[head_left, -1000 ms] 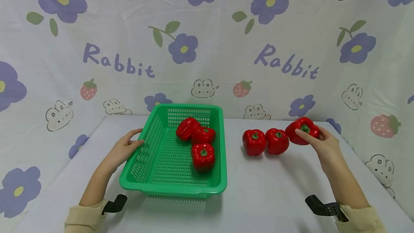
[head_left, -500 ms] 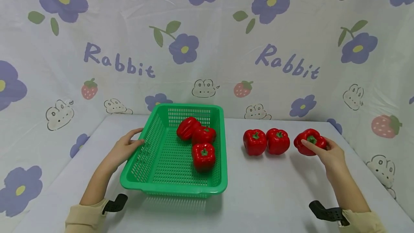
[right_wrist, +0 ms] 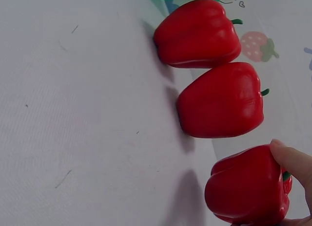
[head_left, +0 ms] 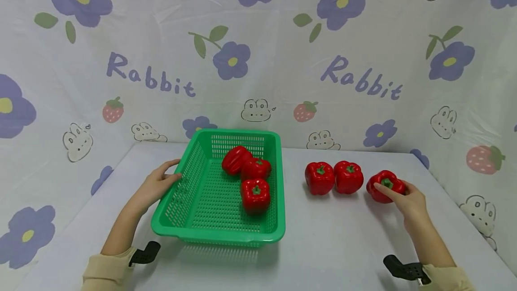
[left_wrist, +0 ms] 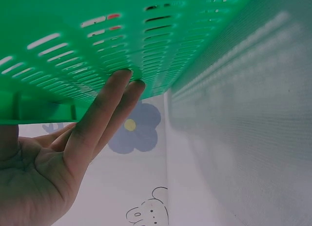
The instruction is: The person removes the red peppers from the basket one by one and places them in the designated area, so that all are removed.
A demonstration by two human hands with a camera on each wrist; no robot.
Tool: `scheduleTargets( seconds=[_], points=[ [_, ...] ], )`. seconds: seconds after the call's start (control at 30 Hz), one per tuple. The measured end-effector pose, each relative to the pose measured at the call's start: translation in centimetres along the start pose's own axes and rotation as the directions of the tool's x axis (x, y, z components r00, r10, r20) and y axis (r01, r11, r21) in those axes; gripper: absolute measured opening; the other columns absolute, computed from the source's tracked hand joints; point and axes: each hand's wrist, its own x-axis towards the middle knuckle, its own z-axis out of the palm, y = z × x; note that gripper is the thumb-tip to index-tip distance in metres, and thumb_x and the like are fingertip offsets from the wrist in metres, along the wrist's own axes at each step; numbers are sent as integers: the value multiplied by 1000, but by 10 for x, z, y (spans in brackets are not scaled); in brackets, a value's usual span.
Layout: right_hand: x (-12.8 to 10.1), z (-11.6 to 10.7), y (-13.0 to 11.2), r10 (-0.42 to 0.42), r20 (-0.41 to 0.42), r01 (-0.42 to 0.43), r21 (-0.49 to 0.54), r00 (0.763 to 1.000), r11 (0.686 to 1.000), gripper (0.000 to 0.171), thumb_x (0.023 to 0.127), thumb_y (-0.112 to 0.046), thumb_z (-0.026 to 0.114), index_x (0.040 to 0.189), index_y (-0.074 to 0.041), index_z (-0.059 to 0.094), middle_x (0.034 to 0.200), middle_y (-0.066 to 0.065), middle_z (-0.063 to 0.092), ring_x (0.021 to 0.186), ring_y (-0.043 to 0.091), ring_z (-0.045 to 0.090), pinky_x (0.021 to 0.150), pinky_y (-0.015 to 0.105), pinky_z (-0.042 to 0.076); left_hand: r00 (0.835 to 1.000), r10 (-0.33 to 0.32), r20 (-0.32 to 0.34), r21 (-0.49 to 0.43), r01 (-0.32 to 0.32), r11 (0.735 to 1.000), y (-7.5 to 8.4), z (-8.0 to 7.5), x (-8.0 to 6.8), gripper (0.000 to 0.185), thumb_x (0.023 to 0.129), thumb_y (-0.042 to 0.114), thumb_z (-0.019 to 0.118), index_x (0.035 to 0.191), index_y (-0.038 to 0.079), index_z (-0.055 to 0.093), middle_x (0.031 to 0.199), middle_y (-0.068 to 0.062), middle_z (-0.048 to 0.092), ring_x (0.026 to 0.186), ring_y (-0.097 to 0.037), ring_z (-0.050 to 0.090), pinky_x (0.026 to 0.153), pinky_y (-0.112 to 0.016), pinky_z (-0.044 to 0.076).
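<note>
My right hand [head_left: 414,203] holds a red bell pepper [head_left: 385,186] by its sides, thumb near the green stem. In the right wrist view this pepper [right_wrist: 248,187] hangs close over the table, a shadow beside it. To its left, two more red bell peppers [head_left: 320,178] [head_left: 348,177] stand side by side, stems up. My left hand [head_left: 155,185] grips the left rim of a green plastic basket [head_left: 218,237], its fingers [left_wrist: 100,119] against the slotted outer wall. Inside, toward the right wall, lie three red bell peppers [head_left: 256,196], one of them on its side.
A white table [head_left: 331,246] carries everything. Behind it hangs a white cloth [head_left: 266,48] printed with flowers, rabbits and lettering. The basket stands left of the middle, between the left hand and the loose peppers.
My right hand has carried its bell pepper a little right and down toward the table, opening a gap from the neighbouring one. The left hand and the basket stay where they were.
</note>
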Motion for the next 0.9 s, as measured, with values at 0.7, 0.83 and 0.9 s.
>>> scheduleTargets(
  seconds=[0.7,0.83,0.9],
  points=[
    [49,6,33,12,32,-11,-47,999,999,117,77,-62,72,158,-8,6,162,24,11,148,47,13,107,63,35,1000,-1,-1,2,1,1000,-2,0,1,61,104,26,46,154,1,22,119,-32,63,91,-26,71,73,-30,54],
    [52,8,34,3,37,-1,-42,999,999,122,75,-67,71,158,-8,3,162,25,10,147,47,13,107,63,35,1000,5,-1,-4,-5,1000,-3,0,2,61,104,26,46,154,1,22,118,-32,64,90,-26,71,72,-29,54],
    [45,9,30,0,43,1,-28,999,1000,121,76,-66,70,157,-7,3,162,25,9,148,47,12,108,64,33,1000,6,0,-1,-6,1000,-3,0,2,61,104,27,47,154,2,23,118,-32,64,91,-25,70,72,-30,54]
  ],
)
